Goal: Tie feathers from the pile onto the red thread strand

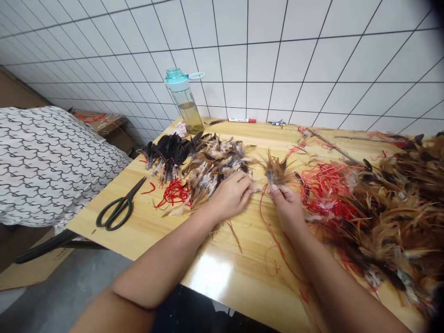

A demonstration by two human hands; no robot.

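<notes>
My right hand (286, 203) is closed around the base of a small bunch of brown feathers (275, 170), which fans upward above my fingers. A red string (268, 222) trails from that bunch down across the wooden table (222, 273). My left hand (231, 194) rests with fingers curled and pinched at the edge of a pile of brown and white feathers (211, 166). What it pinches is too small to name. The two hands sit close together near the table's middle.
Black feathers (166, 152) and red string scraps (171, 192) lie left of the pile. Black-handled scissors (120, 208) lie near the left edge. A large heap of feathers and red thread (378, 208) fills the right. A water bottle (185, 99) and marker (242, 120) stand by the tiled wall.
</notes>
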